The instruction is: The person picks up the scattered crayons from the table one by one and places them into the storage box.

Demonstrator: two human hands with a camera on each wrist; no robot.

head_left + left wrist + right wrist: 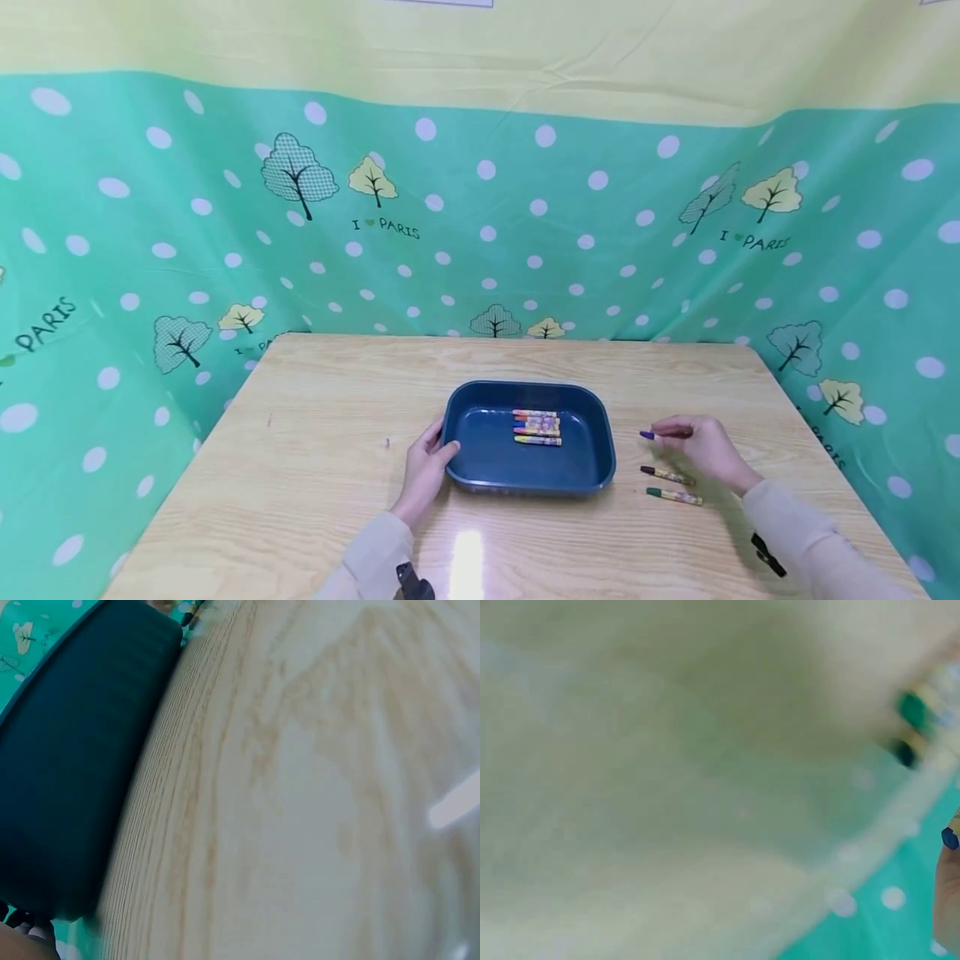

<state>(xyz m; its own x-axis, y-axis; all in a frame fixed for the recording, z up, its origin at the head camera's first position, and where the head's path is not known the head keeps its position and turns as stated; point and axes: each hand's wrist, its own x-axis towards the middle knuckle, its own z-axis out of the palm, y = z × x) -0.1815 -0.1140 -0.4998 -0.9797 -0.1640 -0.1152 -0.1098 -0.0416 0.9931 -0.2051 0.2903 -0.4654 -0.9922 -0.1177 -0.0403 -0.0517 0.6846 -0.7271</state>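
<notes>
In the head view my left hand (424,473) grips the left side of a dark blue tray (480,477), thumb over its rim. A sliver of left-hand fingers (34,930) shows at the tray's end in the left wrist view. My right hand (708,450) is to the right of the tray and pinches a crayon with a purple-blue tip (647,435), its body mostly covered by the fingers. Just nearer the person lie a black crayon (667,476) and a green crayon (674,497), side by side on the table.
Several crayons (537,441) lie in a row inside the tray, with pink, orange, blue and yellow tips. Tray and loose crayons are on a light wooden table (337,417). A green and yellow printed cloth (510,183) hangs behind and at both sides.
</notes>
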